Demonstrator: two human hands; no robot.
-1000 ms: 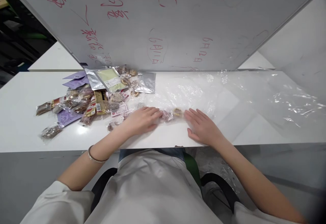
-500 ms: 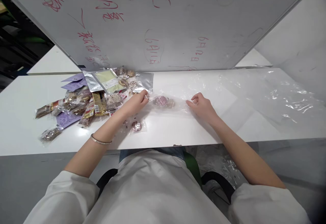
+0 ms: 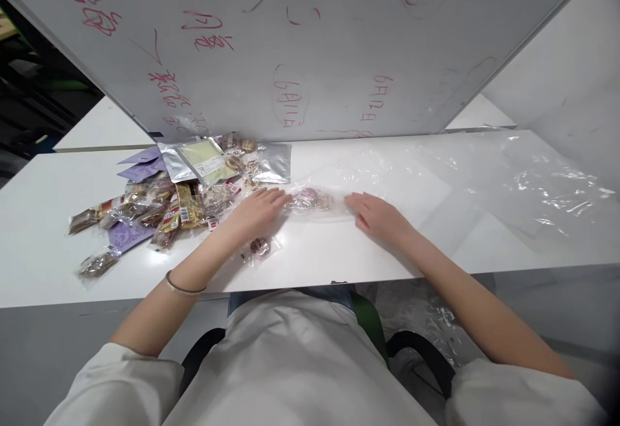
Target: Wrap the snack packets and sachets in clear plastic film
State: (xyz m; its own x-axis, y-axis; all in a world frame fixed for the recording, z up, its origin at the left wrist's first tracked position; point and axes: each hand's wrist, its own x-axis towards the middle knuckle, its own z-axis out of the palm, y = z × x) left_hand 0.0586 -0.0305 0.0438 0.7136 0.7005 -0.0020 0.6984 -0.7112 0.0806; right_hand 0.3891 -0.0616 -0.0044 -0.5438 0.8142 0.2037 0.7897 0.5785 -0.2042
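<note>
A clear plastic bag (image 3: 339, 210) lies across the middle of the white table with small wrapped snacks (image 3: 310, 199) inside, one of them pinkish. My left hand (image 3: 264, 210) rests flat at the bag's left end, fingers stretched out, holding nothing. At the right of the snacks, my right hand (image 3: 375, 214) lies on the bag with its fingers extended and nothing held. A single wrapped snack (image 3: 260, 246) sits just below my left hand. Left of that hand is a pile of packets (image 3: 188, 203), with silver, gold, purple and clear wrappers.
A whiteboard (image 3: 339, 45) with red writing stands along the table's back edge. Large clear plastic sheets (image 3: 547, 181) cover the right part of the white table (image 3: 39, 252). My legs and a green chair (image 3: 371, 323) are below the front edge.
My left hand has opened from a pinch and flattened onto the bag's left end. My right hand has moved slightly left and down onto the plastic. The view has shifted a little.
</note>
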